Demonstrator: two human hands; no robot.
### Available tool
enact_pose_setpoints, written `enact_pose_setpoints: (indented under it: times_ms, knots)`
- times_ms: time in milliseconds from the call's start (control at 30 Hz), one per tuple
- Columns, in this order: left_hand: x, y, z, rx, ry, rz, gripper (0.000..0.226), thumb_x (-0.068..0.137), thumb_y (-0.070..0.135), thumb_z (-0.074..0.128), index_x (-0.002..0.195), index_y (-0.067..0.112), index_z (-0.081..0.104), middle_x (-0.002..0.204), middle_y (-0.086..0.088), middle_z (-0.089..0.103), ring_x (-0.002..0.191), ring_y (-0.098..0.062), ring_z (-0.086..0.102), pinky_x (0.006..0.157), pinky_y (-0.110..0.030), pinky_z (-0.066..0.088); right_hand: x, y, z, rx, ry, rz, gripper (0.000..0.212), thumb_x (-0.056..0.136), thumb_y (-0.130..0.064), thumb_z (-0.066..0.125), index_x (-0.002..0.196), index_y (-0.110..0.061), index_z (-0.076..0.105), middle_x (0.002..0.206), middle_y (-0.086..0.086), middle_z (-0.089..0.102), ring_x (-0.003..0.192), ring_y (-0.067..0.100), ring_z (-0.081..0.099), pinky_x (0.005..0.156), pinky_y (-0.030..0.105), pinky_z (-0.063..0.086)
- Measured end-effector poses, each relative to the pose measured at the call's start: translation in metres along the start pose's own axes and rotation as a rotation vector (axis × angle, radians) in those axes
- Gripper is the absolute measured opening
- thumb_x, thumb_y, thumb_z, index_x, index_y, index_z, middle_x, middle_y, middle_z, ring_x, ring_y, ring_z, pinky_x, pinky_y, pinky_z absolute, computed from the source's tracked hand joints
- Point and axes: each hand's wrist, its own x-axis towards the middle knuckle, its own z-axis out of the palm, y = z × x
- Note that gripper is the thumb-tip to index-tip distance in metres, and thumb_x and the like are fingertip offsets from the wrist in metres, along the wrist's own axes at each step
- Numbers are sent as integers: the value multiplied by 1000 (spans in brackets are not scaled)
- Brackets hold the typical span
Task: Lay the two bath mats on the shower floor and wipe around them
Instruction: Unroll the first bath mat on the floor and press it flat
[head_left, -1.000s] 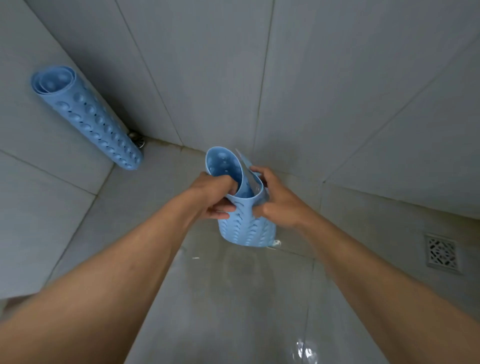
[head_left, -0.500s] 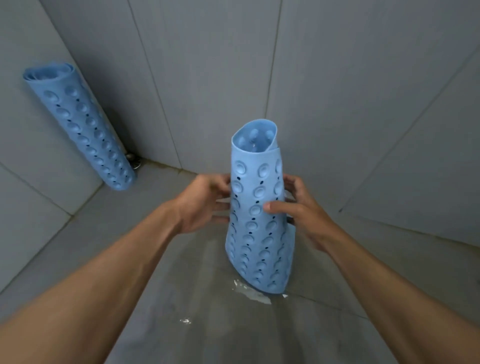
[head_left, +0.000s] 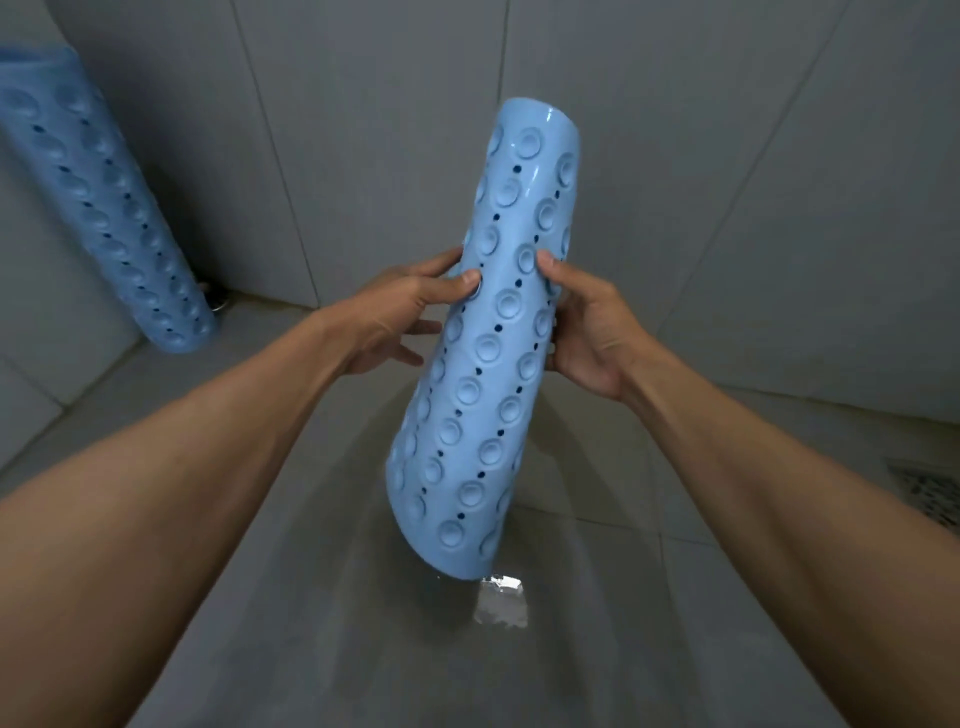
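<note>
Fingers (head_left: 457, 280) of both hands flank rolled mat (head_left: 483, 364).

Two bare hands hold a rolled blue bath mat (head_left: 488, 358) up over the wet grey floor (head_left: 332, 623). The left hand (head_left: 400, 317) grips one side and the right hand (head_left: 587, 332) grips the other. The roll tilts a bit, with round bumps and small holes all over it. A second rolled mat (head_left: 98, 208) leans against the wall at the left. A drain (head_left: 930, 493) sits at the right edge.
</note>
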Motion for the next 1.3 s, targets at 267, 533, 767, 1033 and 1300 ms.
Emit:
enact_pose_setpoints:
  times_ms: [267,533,767,1033,1300]
  knots:
    - [-13,-15,24,33,-37,-96,53,81,72,56,130,51,54,126,4,63,112,-31,62,86,-46,54,-16,26,10,-38,130,128,65,84,-68,57,130,-23,63,121,4,71,113,28,67,97,55,51]
    - [16,-26,51,23,17,-155,32,99,56,42,103,32,61,72,12,72,53,-6,69,46,-19,52,3,57,-1,-134,402,140,66,89,-72,46,131,-22,37,119,0,64,98,24,70,79,53,59]
    - [45,-51,67,135,32,-208,42,95,62,46,117,31,64,86,11,72,56,-1,68,42,-17,48,10,91,-37,-81,341,189,95,64,-70,76,139,-24,39,120,0,70,96,21,74,83,50,59]
    - [75,-80,79,69,72,-416,32,91,31,49,117,19,61,110,-4,61,80,-24,61,66,-33,54,9,117,-78,-77,403,253,71,76,-52,77,135,-23,50,116,0,73,96,21,74,86,48,59]
    - [87,-113,80,180,99,-414,47,82,40,77,111,6,63,94,-4,64,77,-13,65,54,-24,45,3,127,-91,-501,493,404,107,67,-79,62,153,-29,23,151,6,39,131,30,48,108,50,43]
